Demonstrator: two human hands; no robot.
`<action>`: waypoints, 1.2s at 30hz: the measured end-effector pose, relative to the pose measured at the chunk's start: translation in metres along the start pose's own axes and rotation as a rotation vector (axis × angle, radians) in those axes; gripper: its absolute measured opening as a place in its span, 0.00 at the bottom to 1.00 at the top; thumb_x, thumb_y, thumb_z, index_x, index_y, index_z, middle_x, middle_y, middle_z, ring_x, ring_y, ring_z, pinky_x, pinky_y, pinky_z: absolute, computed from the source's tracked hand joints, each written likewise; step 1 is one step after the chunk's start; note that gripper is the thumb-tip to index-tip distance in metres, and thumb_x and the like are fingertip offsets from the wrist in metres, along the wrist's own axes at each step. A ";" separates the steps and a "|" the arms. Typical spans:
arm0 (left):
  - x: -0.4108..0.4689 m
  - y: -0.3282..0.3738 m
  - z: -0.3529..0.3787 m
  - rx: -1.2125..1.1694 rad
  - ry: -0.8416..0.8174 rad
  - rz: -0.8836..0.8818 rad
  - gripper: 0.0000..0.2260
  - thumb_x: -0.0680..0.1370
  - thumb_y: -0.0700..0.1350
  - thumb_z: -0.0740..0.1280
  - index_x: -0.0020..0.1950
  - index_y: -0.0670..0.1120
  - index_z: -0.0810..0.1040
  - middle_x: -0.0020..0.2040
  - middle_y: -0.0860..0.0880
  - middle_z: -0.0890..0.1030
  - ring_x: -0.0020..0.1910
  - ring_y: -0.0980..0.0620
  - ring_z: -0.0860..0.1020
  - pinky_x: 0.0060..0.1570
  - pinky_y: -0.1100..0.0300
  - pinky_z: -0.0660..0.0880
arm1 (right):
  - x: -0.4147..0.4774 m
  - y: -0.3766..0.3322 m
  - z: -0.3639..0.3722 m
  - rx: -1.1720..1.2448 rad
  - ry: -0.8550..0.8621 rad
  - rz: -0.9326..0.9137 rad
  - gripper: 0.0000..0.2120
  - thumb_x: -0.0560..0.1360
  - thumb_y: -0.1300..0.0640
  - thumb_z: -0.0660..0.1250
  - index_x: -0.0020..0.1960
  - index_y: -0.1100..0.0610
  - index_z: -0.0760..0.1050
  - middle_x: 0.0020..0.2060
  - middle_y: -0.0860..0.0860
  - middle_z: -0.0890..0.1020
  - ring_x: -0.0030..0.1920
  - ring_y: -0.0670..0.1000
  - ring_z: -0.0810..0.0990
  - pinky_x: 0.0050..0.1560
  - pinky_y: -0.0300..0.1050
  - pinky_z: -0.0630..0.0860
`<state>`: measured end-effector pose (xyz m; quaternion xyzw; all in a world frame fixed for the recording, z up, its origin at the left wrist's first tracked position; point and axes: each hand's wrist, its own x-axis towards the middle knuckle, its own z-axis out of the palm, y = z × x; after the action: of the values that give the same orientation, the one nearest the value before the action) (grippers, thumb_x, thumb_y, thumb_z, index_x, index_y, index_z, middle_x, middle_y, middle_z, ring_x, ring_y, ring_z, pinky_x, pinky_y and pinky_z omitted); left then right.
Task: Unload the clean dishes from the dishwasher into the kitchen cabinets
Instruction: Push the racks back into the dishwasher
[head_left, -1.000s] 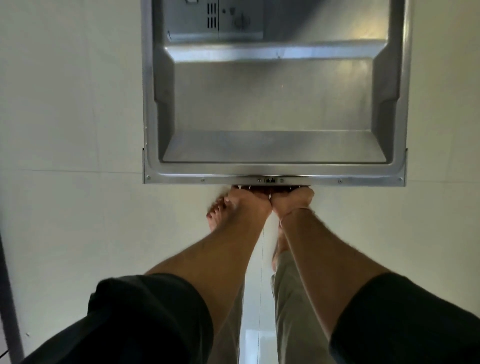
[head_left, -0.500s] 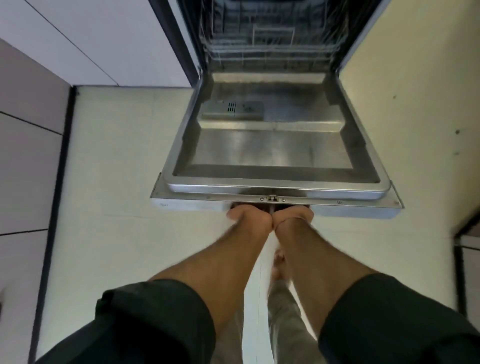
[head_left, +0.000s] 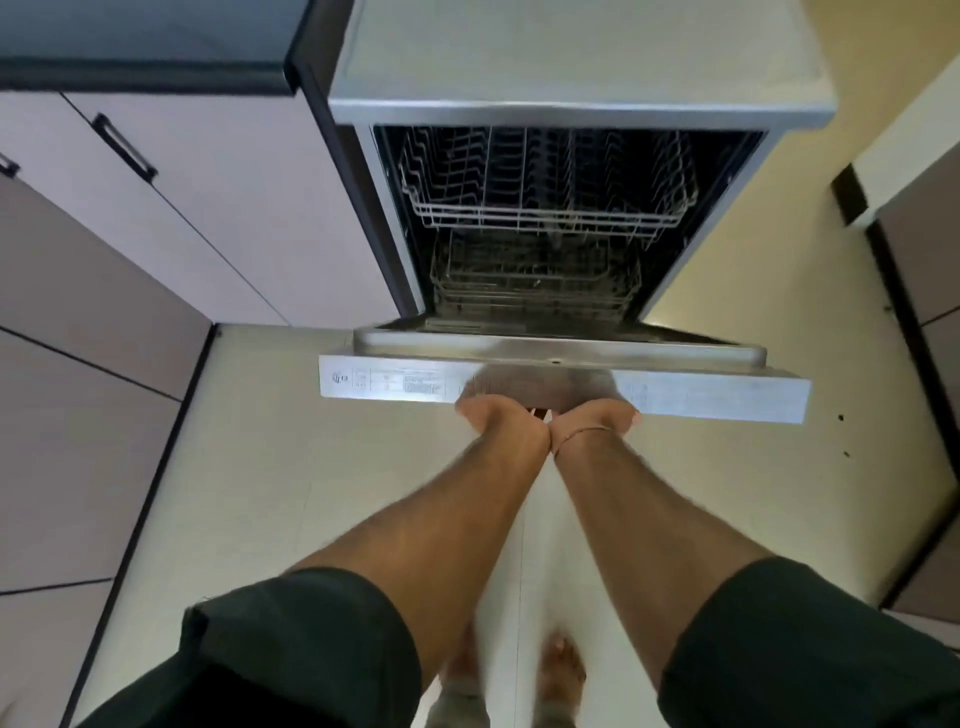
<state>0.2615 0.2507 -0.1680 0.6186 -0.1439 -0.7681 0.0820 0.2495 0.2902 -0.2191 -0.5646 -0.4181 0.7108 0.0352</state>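
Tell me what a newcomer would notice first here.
The open dishwasher at top centre stands out, its two wire racks showing no dishes. Below it, the door juts toward the camera, with the left hand and right hand side by side, reaching under its front edge.

Silver dishwasher door, dark green sleeves

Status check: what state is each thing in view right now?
Dishwasher door: open, lowered near level.
Upper rack: pushed in, no dishes visible.
Lower rack: pushed in, contents too dark to tell.
Left hand: at the door's front edge, fingers hidden.
Right hand: same place, fingers hidden.
Cabinet doors: closed.
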 end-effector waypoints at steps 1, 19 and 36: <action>0.001 0.004 0.008 0.037 -0.086 -0.007 0.21 0.83 0.58 0.51 0.70 0.53 0.71 0.64 0.43 0.77 0.58 0.41 0.77 0.62 0.46 0.75 | -0.005 -0.012 0.010 0.119 -0.068 0.053 0.18 0.84 0.55 0.49 0.70 0.56 0.67 0.67 0.58 0.71 0.69 0.57 0.70 0.62 0.49 0.74; 0.016 0.079 0.238 0.085 -0.469 -0.002 0.27 0.80 0.62 0.58 0.69 0.44 0.73 0.64 0.37 0.76 0.48 0.41 0.78 0.60 0.38 0.75 | -0.016 -0.139 0.228 0.321 -0.257 0.024 0.18 0.81 0.45 0.57 0.45 0.58 0.75 0.43 0.56 0.82 0.41 0.55 0.82 0.40 0.48 0.81; 0.019 0.089 0.276 0.152 -0.319 0.043 0.26 0.82 0.62 0.55 0.54 0.40 0.79 0.52 0.37 0.81 0.54 0.38 0.79 0.63 0.42 0.73 | -0.003 -0.149 0.260 0.235 -0.235 0.116 0.26 0.78 0.38 0.60 0.54 0.60 0.80 0.46 0.58 0.85 0.43 0.56 0.84 0.38 0.43 0.79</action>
<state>-0.0160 0.1941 -0.1033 0.4901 -0.2258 -0.8415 0.0275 -0.0291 0.2408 -0.1186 -0.4928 -0.3003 0.8166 0.0108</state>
